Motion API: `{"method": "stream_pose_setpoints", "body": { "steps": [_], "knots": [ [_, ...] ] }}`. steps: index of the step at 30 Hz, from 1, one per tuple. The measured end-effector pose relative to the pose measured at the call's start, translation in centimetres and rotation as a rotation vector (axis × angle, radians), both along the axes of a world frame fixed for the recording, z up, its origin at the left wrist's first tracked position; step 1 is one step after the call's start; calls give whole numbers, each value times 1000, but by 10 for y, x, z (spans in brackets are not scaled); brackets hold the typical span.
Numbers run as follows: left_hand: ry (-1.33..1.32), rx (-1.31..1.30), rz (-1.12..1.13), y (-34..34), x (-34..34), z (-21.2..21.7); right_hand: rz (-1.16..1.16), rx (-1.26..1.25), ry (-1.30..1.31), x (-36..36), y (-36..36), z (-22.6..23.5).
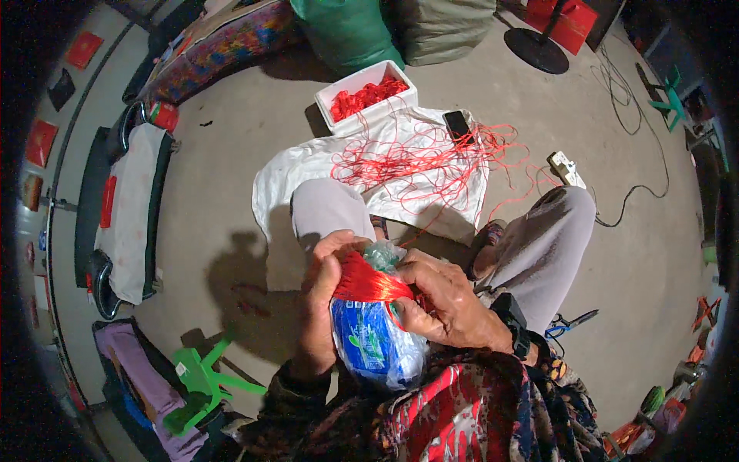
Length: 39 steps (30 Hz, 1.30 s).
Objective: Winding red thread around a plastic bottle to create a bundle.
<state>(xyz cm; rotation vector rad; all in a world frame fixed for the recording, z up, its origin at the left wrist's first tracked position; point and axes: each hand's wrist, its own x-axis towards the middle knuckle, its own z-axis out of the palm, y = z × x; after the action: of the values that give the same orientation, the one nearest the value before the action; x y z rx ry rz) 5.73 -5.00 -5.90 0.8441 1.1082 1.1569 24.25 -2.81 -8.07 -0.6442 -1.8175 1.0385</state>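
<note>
In front of my body is a rounded, plastic-wrapped bundle (369,339), blue and white with clear film over it. A band of shiny red cord (368,279) wraps round its upper part, and crumpled clear-green plastic sticks out above. My left hand (323,285) is closed round the left side of the bundle and the band, thumb in front. At the right end of the band, my right hand (450,299) has its fingers bent and pressed in on the cord. The fingertips are partly hidden. Loose red cord (400,165) lies tangled beyond my knees on a white cloth (281,173).
A white box (373,115) with red cord inside stands past the cloth. A black phone (458,127) lies on the cord. Right are a power strip (567,169) and blue-handled scissors (566,325); left, a green stool (204,381). Large sacks (346,35) stand at the back.
</note>
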Motion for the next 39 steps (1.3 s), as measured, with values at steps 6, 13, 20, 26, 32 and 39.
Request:
{"method": "stream_pose_setpoints", "body": {
  "steps": [6, 13, 20, 26, 32, 39],
  "knots": [
    [-220, -197, -166, -69, -31, -66, -15, -106, -189, 12, 1, 0],
    [-183, -456, -385, -39, -31, -29, 5, -304, -171, 10, 5, -4],
    [-133, -396, -328, -28, -42, -42, 20, -346, -247, 12, 21, -4],
    [-245, -477, -358, -28, -47, -49, 98, -458, -221, 12, 28, 6],
    [-194, -504, -334, -26, -42, -36, 21, -376, -194, 13, 18, -12],
    [-271, -563, -307, -28, -31, -23, 40, -296, -218, 19, 10, 7]
  ]
}}
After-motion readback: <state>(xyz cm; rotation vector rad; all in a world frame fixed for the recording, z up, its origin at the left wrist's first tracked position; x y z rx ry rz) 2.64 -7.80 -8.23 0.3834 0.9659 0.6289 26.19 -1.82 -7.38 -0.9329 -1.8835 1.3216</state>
